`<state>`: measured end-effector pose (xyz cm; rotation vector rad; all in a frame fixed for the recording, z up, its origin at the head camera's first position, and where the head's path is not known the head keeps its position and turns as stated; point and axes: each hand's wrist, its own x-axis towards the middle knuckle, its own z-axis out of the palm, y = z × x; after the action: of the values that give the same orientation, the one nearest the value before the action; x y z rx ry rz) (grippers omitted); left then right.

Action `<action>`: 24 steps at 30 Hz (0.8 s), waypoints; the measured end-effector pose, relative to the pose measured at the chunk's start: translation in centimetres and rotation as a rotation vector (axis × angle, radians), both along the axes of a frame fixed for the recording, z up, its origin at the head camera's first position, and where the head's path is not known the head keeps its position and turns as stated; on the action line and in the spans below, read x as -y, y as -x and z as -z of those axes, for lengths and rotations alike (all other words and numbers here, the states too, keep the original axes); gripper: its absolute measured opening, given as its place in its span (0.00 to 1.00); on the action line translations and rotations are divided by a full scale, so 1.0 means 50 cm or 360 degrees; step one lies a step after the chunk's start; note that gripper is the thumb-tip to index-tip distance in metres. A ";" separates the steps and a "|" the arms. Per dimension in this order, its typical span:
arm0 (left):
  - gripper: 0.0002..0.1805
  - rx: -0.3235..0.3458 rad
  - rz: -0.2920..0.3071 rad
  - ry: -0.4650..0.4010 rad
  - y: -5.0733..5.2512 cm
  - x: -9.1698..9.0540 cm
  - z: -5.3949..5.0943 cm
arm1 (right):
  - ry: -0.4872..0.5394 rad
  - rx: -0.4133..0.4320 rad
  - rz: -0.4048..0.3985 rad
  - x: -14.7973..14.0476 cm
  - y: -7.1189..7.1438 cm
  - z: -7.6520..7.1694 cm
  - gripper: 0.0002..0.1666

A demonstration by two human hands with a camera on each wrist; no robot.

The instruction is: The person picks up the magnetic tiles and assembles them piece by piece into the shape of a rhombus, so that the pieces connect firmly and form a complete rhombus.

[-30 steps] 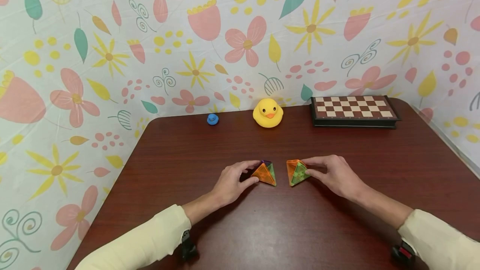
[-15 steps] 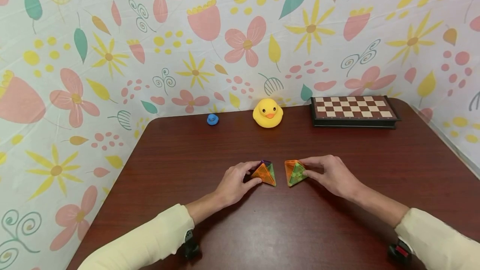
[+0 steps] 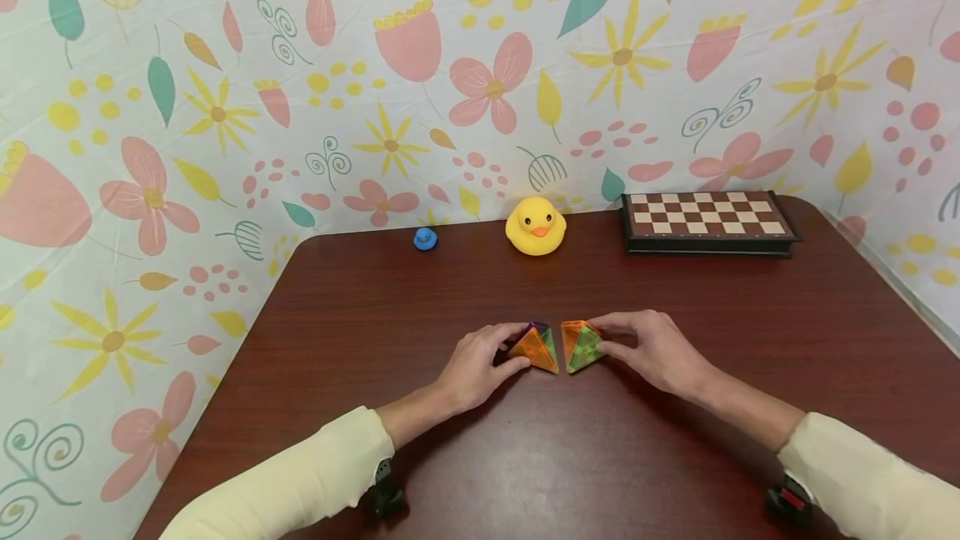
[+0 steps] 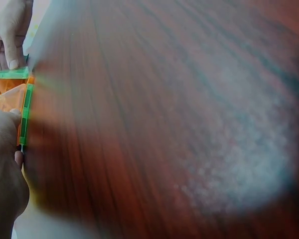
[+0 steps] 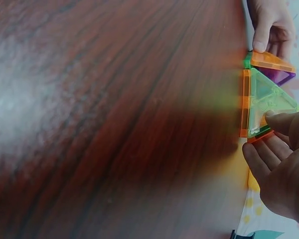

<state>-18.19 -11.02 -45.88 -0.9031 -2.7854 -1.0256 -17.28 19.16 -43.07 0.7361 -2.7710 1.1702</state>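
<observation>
Two small pyramids of see-through triangular magnetic tiles stand side by side on the brown table (image 3: 495, 457), a narrow gap between them in the head view. The left pyramid (image 3: 536, 350) shows orange, green and purple tiles; my left hand (image 3: 474, 369) pinches it between thumb and fingers from its left side. My right hand (image 3: 660, 354) pinches the right pyramid (image 3: 581, 346), of orange and green tiles, from its right side. In the right wrist view, the thumb lies on a green tile (image 5: 271, 94). The pyramids' far faces are partly hidden by the fingers.
Along the back edge stand a small blue duck (image 3: 425, 238), a larger yellow rubber duck (image 3: 536, 227) and a folded chessboard box (image 3: 708, 223). Behind them hangs a flower-patterned cloth (image 3: 450, 73).
The right hand has slid its pyramid leftward over the last second. Lately the left hand has shifted slightly right with its own pyramid, so the gap between them has narrowed.
</observation>
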 end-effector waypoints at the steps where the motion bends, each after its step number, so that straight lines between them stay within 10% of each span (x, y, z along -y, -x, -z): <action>1: 0.28 -0.0007 0.0005 0.0001 0.000 -0.001 0.000 | 0.0004 0.0007 -0.0006 0.001 0.001 0.000 0.23; 24: 0.29 -0.0014 0.0042 -0.0041 0.001 0.007 0.003 | 0.0030 0.0072 -0.0007 0.000 -0.002 0.002 0.22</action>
<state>-18.25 -11.36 -46.01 -0.9412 -2.7541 -1.0561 -17.18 19.18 -43.16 0.7234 -2.7917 1.2273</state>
